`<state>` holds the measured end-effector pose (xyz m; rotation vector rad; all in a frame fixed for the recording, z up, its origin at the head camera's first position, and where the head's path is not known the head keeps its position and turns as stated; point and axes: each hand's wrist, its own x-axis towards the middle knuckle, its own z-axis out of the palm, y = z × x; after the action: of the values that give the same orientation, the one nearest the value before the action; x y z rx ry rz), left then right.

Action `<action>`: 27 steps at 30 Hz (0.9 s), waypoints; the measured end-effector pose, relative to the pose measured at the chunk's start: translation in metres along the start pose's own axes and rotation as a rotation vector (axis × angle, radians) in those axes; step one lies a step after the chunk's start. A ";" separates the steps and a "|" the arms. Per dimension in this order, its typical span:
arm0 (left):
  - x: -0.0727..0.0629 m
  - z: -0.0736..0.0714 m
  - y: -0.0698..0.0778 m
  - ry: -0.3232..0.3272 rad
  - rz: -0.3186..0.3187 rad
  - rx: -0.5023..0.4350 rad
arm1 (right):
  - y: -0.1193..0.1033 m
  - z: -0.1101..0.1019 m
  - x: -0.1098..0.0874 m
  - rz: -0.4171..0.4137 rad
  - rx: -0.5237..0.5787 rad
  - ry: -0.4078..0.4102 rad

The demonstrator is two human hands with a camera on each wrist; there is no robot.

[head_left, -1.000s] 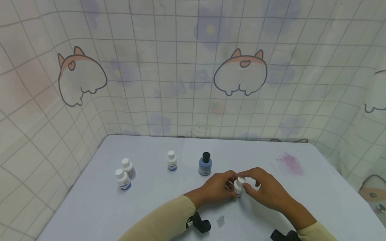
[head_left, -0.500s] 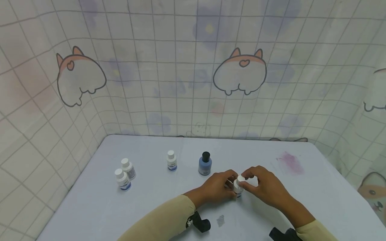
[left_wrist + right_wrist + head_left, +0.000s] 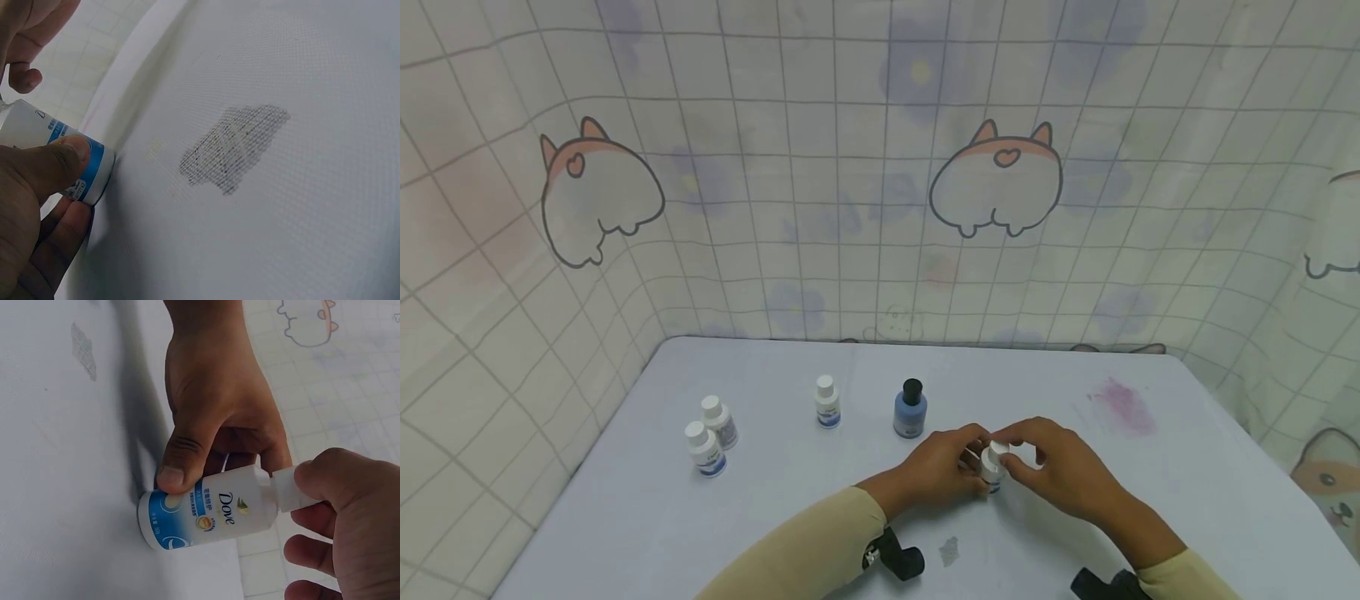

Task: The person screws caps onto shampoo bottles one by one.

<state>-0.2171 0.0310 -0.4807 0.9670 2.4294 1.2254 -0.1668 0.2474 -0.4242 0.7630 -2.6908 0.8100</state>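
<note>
A small white bottle (image 3: 991, 472) with a Dove label and a blue base band stands on the table, a little right of centre in the head view. My left hand (image 3: 934, 468) grips its lower body, the thumb (image 3: 59, 164) lying across the blue band in the left wrist view. With thumb and index finger my right hand (image 3: 1063, 468) pinches the white cap (image 3: 289, 489), which sits on the bottle's neck. The other right fingers (image 3: 312, 553) are loosely bent beside the cap in the right wrist view.
A blue bottle (image 3: 910, 412) with a black cap stands just behind my left hand. Further left is a white bottle (image 3: 828, 406), then two more white bottles (image 3: 707, 454) close together. The white table (image 3: 775, 508) carries a pink stain (image 3: 1123, 408) and a grey patch (image 3: 950, 551).
My right fingers have shifted back and forth around the cap, the index finger drawing back and then reaching over it again. My left hand and the bottle have stayed in place.
</note>
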 end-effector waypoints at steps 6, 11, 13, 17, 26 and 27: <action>-0.001 -0.001 0.001 0.002 -0.015 0.008 | -0.005 0.000 0.003 0.139 -0.029 -0.027; -0.001 -0.001 0.001 0.000 -0.023 -0.001 | -0.004 0.001 0.002 0.143 -0.046 -0.034; -0.001 -0.001 0.001 0.000 -0.022 -0.003 | -0.002 0.002 0.001 0.095 -0.030 -0.028; -0.001 0.000 0.001 -0.003 -0.018 0.000 | 0.001 0.002 0.000 -0.013 0.014 -0.034; -0.001 0.000 -0.001 -0.002 -0.002 0.002 | -0.003 0.001 0.003 0.056 -0.017 -0.027; -0.001 0.000 -0.001 0.000 -0.002 0.006 | -0.004 0.000 0.003 0.076 -0.021 -0.032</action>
<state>-0.2168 0.0297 -0.4811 0.9667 2.4343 1.2181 -0.1678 0.2431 -0.4217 0.6783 -2.7674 0.7921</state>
